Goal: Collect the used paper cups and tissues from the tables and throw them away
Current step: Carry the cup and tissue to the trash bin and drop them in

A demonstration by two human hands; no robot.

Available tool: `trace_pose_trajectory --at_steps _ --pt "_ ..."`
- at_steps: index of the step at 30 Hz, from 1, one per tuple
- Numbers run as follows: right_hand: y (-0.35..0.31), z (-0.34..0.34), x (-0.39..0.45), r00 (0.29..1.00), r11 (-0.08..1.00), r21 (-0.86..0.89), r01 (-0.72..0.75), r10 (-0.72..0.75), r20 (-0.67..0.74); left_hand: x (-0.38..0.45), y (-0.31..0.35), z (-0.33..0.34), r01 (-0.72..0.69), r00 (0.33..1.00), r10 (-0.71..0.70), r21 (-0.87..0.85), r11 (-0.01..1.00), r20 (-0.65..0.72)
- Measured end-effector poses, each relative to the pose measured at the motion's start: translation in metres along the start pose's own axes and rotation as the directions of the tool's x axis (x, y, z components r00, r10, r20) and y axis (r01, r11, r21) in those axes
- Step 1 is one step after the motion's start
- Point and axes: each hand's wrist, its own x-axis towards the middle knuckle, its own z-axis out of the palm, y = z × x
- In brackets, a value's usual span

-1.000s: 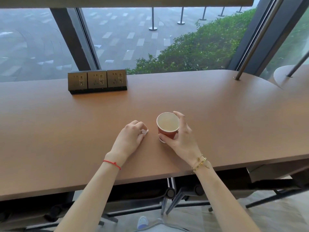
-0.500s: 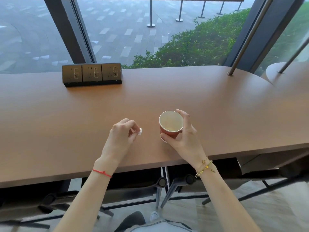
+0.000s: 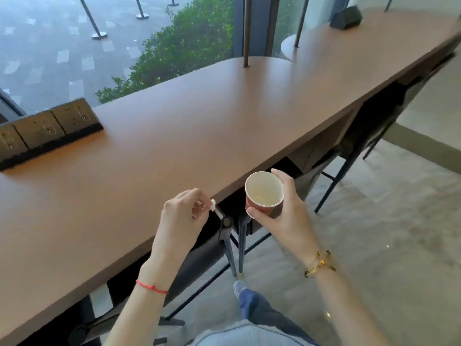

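Just off the near edge of the long brown table (image 3: pixel 174 136), the person's right hand (image 3: pixel 282 216) holds a red paper cup (image 3: pixel 264 193) upright in the air, thumb across its near side and fingers curled round the far side. The cup's white inside faces the camera; a pale yellowish patch shows at the bottom, though whether that is leftover liquid or a stain cannot be told. To the left of the cup, the left hand (image 3: pixel 179 216) hovers over the table's edge, thumb and forefinger pinched on a small white scrap of tissue (image 3: pixel 212 205), the other fingers loosely curled. A red string (image 3: pixel 152 287) circles the left wrist and gold bracelets (image 3: pixel 318 264) the right. On the far left of the table sits a black socket block (image 3: pixel 47 128). Under the table stand dark chairs (image 3: pixel 224 236), and farther right a second table (image 3: pixel 389 33) carries another black block.
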Motion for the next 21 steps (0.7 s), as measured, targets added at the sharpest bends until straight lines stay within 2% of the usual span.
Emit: trace_pose_trajectory --at_steps 5,10,16,21 --pt "0.001 -0.024 -0.086 0.974 0.99 -0.007 -0.142 0.139 -0.177 -0.034 0.025 0.014 -0.144 0.974 0.154 -0.074 0.987 0.167" --pt "0.002 -0.046 -0.177 0.89 0.955 0.009 -0.295 0.279 -0.362 -0.07 0.057 0.037 -0.226 0.898 0.275 -0.175 0.958 0.342" --pt "0.009 -0.073 -0.281 0.692 0.868 0.073 -0.492 0.44 -0.572 -0.109 0.107 0.079 -0.362 0.741 0.441 -0.251 0.898 0.506" --pt "0.013 -0.101 -0.369 0.491 0.792 0.121 -0.598 0.482 -0.725 -0.152 0.168 0.123 -0.454 0.576 0.595 -0.387 0.803 0.561"
